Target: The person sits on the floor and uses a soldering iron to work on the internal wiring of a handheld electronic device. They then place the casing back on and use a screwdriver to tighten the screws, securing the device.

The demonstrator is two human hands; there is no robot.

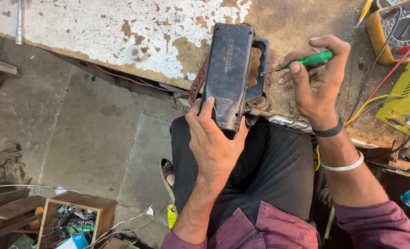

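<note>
Both hands busy: your left hand [214, 138] grips the black casing [228, 76] lengthwise, your right hand [318, 83] pinches the green screwdriver [301, 62], tip pointing left at its handle.

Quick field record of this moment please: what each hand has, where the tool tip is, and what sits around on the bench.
left hand: grips lower end of black handled device
right hand: holds green-handled screwdriver
tip: at the device's handle side
surface: worn workbench, paint flaking
nearby: orange multimeter, yellow box, red and black leads
floor: wooden crate of parts
</note>
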